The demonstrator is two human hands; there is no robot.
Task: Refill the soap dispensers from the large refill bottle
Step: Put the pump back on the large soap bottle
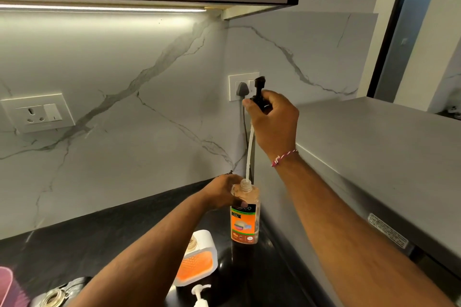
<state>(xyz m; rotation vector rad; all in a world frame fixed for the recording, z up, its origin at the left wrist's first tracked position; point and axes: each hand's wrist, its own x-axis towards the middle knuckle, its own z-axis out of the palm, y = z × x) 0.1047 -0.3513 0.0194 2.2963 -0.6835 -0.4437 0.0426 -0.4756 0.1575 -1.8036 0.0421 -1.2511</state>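
A clear soap dispenser bottle (pixel 245 217) with an orange label stands on the black counter (pixel 99 237) in the corner. My left hand (pixel 223 193) grips its shoulder. My right hand (pixel 273 119) holds the black pump head (pixel 259 92) lifted high above the bottle. The pump's white dip tube (pixel 249 152) hangs down, and its end is still inside the open neck. A white container with orange liquid (pixel 197 259) stands open just in front of the bottle. A white pump (pixel 199 294) lies at the bottom edge.
A grey appliance (pixel 374 162) stands close on the right of the bottle. A plug and cable (pixel 243 90) sit in the wall socket behind my right hand. Another socket (pixel 37 113) is on the left wall. A pink object (pixel 7 286) and metal items (pixel 57 294) lie bottom left.
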